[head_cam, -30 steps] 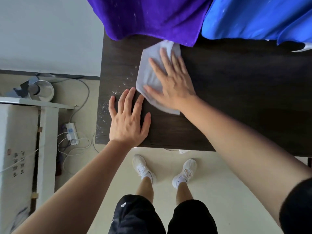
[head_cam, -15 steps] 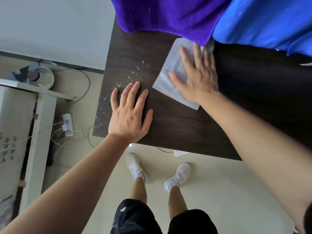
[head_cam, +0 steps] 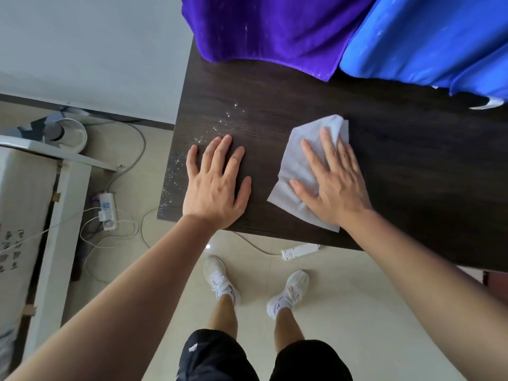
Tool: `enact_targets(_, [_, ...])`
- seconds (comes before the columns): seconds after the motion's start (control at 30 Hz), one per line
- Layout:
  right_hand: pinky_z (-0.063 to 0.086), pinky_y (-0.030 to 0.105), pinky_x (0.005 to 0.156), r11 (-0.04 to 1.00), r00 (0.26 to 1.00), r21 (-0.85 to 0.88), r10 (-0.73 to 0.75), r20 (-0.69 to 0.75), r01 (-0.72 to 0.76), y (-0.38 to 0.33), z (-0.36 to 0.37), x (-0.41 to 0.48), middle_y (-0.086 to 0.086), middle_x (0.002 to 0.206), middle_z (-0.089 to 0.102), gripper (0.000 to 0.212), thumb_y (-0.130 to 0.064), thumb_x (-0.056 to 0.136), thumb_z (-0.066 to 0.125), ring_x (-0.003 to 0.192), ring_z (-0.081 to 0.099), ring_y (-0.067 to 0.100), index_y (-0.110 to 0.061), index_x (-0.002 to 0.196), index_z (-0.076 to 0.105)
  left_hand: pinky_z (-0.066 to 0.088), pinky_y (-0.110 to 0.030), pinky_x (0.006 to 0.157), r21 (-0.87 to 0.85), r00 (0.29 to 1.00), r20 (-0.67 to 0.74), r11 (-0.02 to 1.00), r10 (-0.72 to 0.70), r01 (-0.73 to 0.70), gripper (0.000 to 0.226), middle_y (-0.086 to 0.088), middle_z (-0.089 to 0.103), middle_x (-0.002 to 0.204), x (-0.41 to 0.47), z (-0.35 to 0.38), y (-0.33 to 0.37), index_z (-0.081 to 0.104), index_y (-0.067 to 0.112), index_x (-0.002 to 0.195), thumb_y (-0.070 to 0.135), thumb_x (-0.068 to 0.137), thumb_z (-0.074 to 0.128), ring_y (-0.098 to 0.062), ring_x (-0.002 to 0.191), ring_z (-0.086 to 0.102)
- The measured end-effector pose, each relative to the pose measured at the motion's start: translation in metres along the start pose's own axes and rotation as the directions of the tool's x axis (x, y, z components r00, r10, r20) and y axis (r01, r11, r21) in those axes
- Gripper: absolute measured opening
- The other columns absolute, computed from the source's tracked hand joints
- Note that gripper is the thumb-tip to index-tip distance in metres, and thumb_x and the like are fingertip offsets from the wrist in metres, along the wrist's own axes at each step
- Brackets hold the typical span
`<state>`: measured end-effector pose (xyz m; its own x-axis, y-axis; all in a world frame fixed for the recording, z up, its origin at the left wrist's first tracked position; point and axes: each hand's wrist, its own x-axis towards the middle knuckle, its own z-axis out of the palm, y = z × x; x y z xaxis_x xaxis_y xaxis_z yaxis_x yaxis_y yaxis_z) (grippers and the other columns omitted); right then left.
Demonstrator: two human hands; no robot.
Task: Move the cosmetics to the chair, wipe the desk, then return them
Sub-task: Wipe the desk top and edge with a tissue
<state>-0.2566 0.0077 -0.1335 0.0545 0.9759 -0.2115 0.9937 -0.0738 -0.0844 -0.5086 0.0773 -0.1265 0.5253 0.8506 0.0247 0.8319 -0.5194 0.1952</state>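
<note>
Since half a second ago the right hand has drawn the white wipe back from the purple cloth toward the desk's near edge, well apart from it. On the dark wood-grain desk, pale specks are scattered over its left end, just beyond the left hand. Purple and blue cloth hang over the far side. Below lie pale floor tiles, two power strips and loose cables. The wipe lies flat under the right hand, whose fingers are spread and pressing it down; the left hand rests flat and spread on bare wood just beside it, not touching. The wipe is thin, creased, with one corner folded.
</note>
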Motion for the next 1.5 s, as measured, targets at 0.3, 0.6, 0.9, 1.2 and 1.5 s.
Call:
enact_targets(0.3, [-0.008, 0.043, 0.121, 1.0, 0.998, -0.011, -0.004, 0.057, 0.005, -0.049, -0.014, 0.065, 0.01, 0.168, -0.017, 0.089, -0.084, 0.087, 0.013, 0.155, -0.008, 0.037, -0.036, 0.158, -0.011, 0.01, -0.058, 0.12, -0.074, 1.0, -0.012, 0.997, -0.01, 0.009, 0.064, -0.014, 0.022, 0.163, -0.019, -0.021, -0.038, 0.036, 0.017, 0.151, 0.056, 0.1, 0.034, -0.032, 0.15, 0.019])
enact_targets(0.6, [-0.007, 0.046, 0.126, 0.979, 0.981, 0.055, -0.196, 0.01, 0.195, -0.171, -0.018, 0.121, 0.013, 0.169, -0.01, 0.087, -0.076, 0.093, 0.022, 0.155, -0.011, 0.033, -0.028, 0.162, -0.001, 0.015, -0.059, 0.119, -0.016, 0.966, 0.118, 0.972, -0.231, 0.234, 0.097, -0.017, 0.016, 0.162, -0.063, -0.035, -0.095, 0.02, 0.013, 0.155, 0.081, 0.086, 0.032, -0.032, 0.149, 0.018])
enact_targets(0.9, [0.001, 0.045, 0.126, 0.993, 0.993, 0.027, -0.118, 0.027, 0.118, -0.078, -0.015, 0.079, 0.008, 0.17, -0.006, 0.085, -0.081, 0.09, 0.023, 0.156, 0.0, 0.033, -0.038, 0.16, 0.003, 0.019, -0.06, 0.117, -0.157, 0.97, 0.122, 0.961, -0.21, 0.228, 0.097, -0.014, 0.032, 0.157, -0.069, -0.012, -0.093, 0.031, 0.009, 0.151, 0.079, 0.084, 0.037, -0.03, 0.145, 0.029])
enact_targets(1.2, [-0.004, 0.045, 0.126, 0.997, 0.997, 0.015, -0.075, 0.005, 0.075, -0.139, -0.028, 0.159, 0.014, 0.168, -0.01, 0.091, -0.084, 0.087, 0.015, 0.155, -0.006, 0.036, -0.033, 0.161, 0.0, 0.018, -0.059, 0.118, -0.182, 0.973, 0.125, 0.96, -0.195, 0.215, 0.095, -0.011, 0.031, 0.158, -0.07, -0.011, -0.095, 0.026, 0.012, 0.153, 0.079, 0.086, 0.036, -0.028, 0.146, 0.028])
enact_targets(1.5, [0.006, 0.047, 0.127, 0.95, 0.95, 0.013, -0.31, -0.017, 0.311, -0.121, -0.005, 0.067, 0.014, 0.169, -0.001, 0.084, -0.08, 0.093, 0.021, 0.156, 0.0, 0.034, -0.034, 0.161, 0.006, 0.017, -0.057, 0.118, -0.183, 0.969, 0.127, 0.955, -0.212, 0.233, 0.092, -0.009, 0.031, 0.158, -0.071, -0.012, -0.092, 0.025, 0.012, 0.153, 0.075, 0.087, 0.038, -0.027, 0.146, 0.027])
